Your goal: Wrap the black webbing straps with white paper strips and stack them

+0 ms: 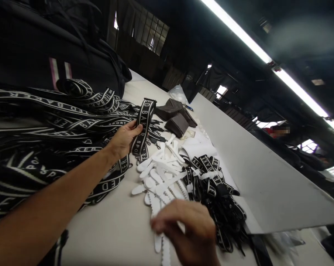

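My left hand (124, 138) is closed around a folded black strap (144, 125) with white lettering, held upright above the table. Over the lower part of a heap of white serrated plastic strips (162, 170) is my right hand (187, 225), its fingers curled and smeared by motion. White strips lie under and beside those fingers; whether one is gripped cannot be made out. To the left spreads a large pile of loose lettered straps (58, 125). Right of the white strips sits a pile of folded straps (211, 181), some bound with white strips.
Dark brown pouches (176, 123) and a clear plastic bag (178, 94) are farther back on the pale table (106, 229). A raised white panel (255, 166) runs along the right side. A big black bag (45, 48) stands at the left rear. Another person (274, 133) is in the background.
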Tool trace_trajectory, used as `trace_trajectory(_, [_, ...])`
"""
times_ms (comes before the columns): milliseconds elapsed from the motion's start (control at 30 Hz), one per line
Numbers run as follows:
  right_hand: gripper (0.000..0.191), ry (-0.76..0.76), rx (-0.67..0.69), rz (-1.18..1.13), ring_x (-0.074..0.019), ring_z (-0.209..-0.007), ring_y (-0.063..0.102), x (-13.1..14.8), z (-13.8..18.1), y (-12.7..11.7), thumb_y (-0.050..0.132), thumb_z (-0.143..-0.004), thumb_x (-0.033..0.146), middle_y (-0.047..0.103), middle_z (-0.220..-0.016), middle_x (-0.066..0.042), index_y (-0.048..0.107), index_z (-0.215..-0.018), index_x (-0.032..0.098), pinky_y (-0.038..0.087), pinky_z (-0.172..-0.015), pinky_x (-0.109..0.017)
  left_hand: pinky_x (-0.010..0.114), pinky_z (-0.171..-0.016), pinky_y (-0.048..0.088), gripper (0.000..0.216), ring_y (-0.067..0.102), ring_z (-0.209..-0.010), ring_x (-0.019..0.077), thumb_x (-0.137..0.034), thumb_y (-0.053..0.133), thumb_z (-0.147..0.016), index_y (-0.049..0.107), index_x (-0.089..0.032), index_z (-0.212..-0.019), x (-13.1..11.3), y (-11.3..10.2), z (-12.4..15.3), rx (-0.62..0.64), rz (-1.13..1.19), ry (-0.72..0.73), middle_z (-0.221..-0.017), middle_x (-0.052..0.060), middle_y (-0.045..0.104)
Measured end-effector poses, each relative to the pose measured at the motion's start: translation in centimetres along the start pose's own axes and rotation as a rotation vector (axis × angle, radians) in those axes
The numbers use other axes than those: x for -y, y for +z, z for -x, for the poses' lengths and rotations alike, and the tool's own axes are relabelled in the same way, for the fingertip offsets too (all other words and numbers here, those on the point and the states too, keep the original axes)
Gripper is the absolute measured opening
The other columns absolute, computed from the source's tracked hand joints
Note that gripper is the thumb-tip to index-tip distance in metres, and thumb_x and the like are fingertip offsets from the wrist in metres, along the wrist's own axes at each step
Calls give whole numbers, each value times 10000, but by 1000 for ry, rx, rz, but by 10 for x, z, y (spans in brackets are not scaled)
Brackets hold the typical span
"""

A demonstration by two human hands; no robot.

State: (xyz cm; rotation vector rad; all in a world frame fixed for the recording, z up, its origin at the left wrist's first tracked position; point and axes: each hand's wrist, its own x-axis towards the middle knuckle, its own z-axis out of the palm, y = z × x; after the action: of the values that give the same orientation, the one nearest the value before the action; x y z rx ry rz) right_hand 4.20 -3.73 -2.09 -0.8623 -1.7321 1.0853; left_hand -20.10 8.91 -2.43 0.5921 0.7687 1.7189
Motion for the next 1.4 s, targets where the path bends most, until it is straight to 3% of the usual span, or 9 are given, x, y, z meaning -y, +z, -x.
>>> trace_trajectory(167, [250,127,-146,749,-128,-582,495,-71,-74,-4,840,-647,371,610,-698,7,655,-633,204,359,-588,-251,199,-510,550,54,624,-513,112,-93,592,-853,625,-135,-860,-4,0,6,27,8,-16,-670,26,667])
trace_trajectory(367, [231,345,55,434,-122,-562,497,-125,-90,-16,799,-597,328,575,-603,22,643,-618,160,358,-542,-228,195,-491,544,76,623,-498,111,-68,595,-833,611,-134,-867,0,0,5,37,-20,-37,-654,24,663])
trace_trajectory(700, [396,-57,-194,537,-116,-548,431,-105,-100,-32,559,-875,401,498,-546,23,613,-557,172,316,-561,-242,182,-481,538,82,635,-532,117,-89,624,-820,634,-133,-888,5,1,8,61,-89,-60,-686,35,683])
trace_trajectory(833, [382,-7,-133,430,-171,-678,594,-110,-102,-37,494,-919,463,688,-728,-23,748,-845,187,440,-662,-259,227,-507,570,156,653,-549,135,-96,617,-824,638,-137,-973,9,2,9,89,-121,-96,-727,46,695])
trace_trajectory(933, [331,-122,-296,415,-203,-908,631,-102,-101,-43,564,-891,471,731,-985,-52,750,-997,219,478,-823,-307,230,-510,576,150,663,-573,138,-113,627,-820,621,-152,-965,10,4,10,62,-125,-86,-767,43,702])
trace_trajectory(1000, [314,-169,-467,335,-175,-802,632,-91,-102,-47,628,-856,470,731,-970,-65,754,-964,203,495,-745,-285,226,-461,561,142,666,-579,149,-148,633,-822,600,-171,-958,11,7,11,63,-139,-57,-815,44,708])
trace_trajectory(1067, [353,-115,-549,118,-103,-532,542,-79,-104,-49,652,-838,490,728,-835,-64,739,-938,163,434,-514,-222,221,-403,533,161,665,-567,160,-183,643,-821,580,-189,-969,11,9,13,78,-166,-40,-853,45,709])
trace_trajectory(1167, [439,16,-496,-290,-55,-381,423,-70,-109,-49,657,-816,548,665,-628,-20,688,-957,132,297,-364,-172,212,-391,522,198,657,-547,156,-205,677,-801,576,-196,-972,9,13,17,91,-188,-56,-840,39,704])
trace_trajectory(1400, [367,209,-253,-696,-68,-628,603,-81,-103,-44,862,-644,234,686,-786,-23,684,-951,142,506,-565,-137,186,-451,539,338,658,-591,131,-220,761,-743,611,-184,-1044,24,24,34,298,-132,-197,-943,68,714])
